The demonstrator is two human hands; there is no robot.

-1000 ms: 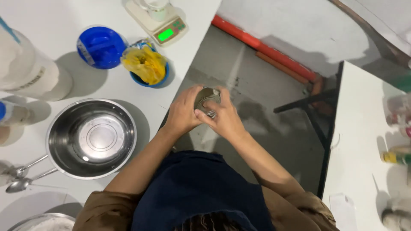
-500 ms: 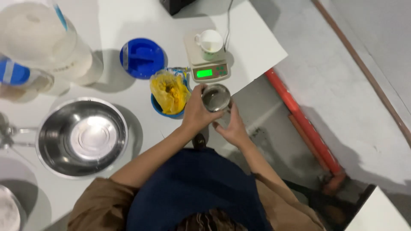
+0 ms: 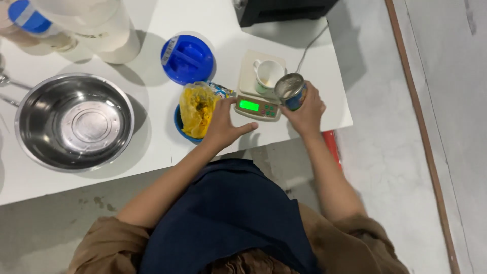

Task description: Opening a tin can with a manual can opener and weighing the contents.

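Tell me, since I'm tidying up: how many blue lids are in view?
2: a large blue lid lying on the table beside the scale, and a small blue cap on a bottle, top left.

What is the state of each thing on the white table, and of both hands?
Small kitchen scale: switched on, green display lit.
White cup: upright on the scale, looks empty.
Round metal can: opened, tilted, held by right hand.
Left hand: open, beside the scale.
Steel bowl: upright, empty.
Yellow plastic bag: crumpled, in a blue bowl.
Blue round lid: lying off.
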